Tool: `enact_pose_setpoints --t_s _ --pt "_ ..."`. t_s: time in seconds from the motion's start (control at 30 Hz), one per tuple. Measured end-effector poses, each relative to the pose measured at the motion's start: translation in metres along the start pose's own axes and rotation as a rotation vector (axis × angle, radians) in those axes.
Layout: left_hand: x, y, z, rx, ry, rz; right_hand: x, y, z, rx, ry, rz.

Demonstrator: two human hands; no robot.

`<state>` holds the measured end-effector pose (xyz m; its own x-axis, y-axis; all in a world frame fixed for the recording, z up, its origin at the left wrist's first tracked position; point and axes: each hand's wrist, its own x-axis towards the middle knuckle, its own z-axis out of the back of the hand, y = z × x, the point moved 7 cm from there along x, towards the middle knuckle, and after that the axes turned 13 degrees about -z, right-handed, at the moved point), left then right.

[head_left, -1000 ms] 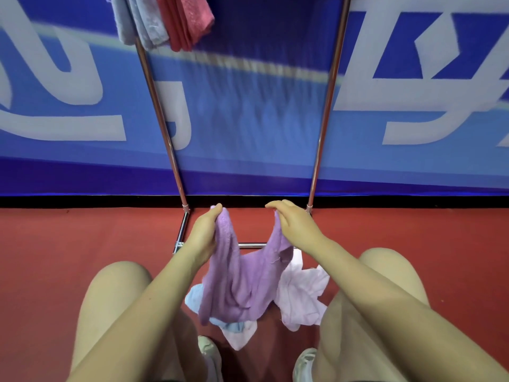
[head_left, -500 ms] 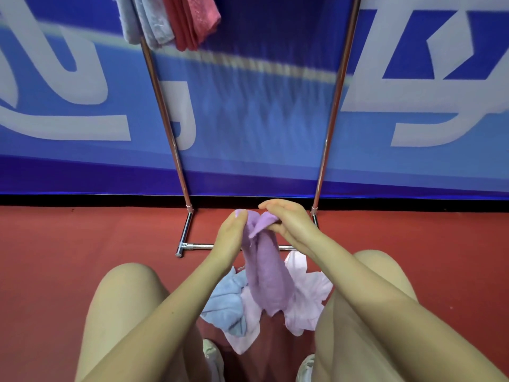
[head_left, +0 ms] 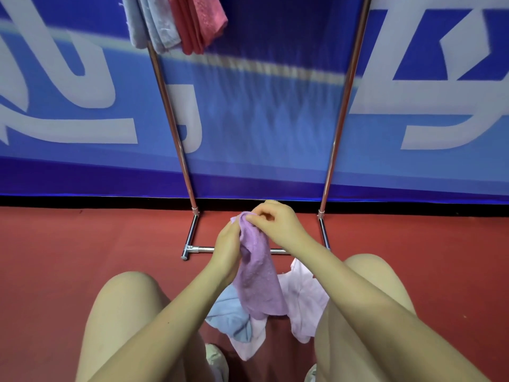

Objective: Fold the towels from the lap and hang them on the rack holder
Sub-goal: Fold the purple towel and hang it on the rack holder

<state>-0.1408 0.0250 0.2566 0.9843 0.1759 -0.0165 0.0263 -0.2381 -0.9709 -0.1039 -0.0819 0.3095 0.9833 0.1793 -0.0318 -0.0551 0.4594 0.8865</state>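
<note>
A purple towel (head_left: 257, 279) hangs folded lengthwise above my lap. My left hand (head_left: 227, 246) grips its top from the left, and my right hand (head_left: 275, 220) pinches the same top edge from the right, the two hands touching. Under it on my lap lie a light blue towel (head_left: 230, 317) and a pale pink towel (head_left: 304, 299). The metal rack (head_left: 172, 106) stands just ahead, with grey-blue towels (head_left: 153, 20) and a red towel (head_left: 198, 20) hanging at its top left.
A blue banner wall (head_left: 261, 119) stands close behind the rack. The rack's right pole (head_left: 340, 114) and low base bar (head_left: 201, 248) sit on the red floor (head_left: 82, 244). My knees frame the lap on both sides.
My hands came together from apart, bringing the purple towel's two top corners together so it folded in half and now hangs narrow. The view shifted slightly.
</note>
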Motion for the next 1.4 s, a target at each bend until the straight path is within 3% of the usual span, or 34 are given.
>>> enact_pose_setpoints --t_s 0.17,0.4,0.57,0.8,1.03,1.3,1.4 --pt "0.004 0.001 0.011 -0.029 -0.078 0.070 -0.001 0.010 0.007 0.007 -0.089 0.141" --pt "0.008 -0.006 0.021 -0.019 -0.169 0.004 -0.003 0.001 0.000 0.127 0.091 -0.059" --pt "0.007 -0.010 0.016 -0.002 -0.131 -0.049 -0.007 0.004 0.012 0.441 0.073 -0.129" --pt "0.007 -0.004 0.007 -0.004 -0.096 -0.003 -0.003 -0.012 0.020 0.527 -0.047 -0.293" --pt "0.003 -0.003 -0.002 -0.058 -0.074 0.014 -0.003 -0.010 0.009 0.791 0.112 -0.328" --pt "0.000 0.000 -0.009 -0.151 -0.069 0.062 -0.001 -0.033 -0.012 0.763 0.122 -0.537" --pt "0.001 -0.003 -0.009 -0.180 -0.081 -0.006 0.000 -0.037 -0.020 0.728 0.149 -0.551"
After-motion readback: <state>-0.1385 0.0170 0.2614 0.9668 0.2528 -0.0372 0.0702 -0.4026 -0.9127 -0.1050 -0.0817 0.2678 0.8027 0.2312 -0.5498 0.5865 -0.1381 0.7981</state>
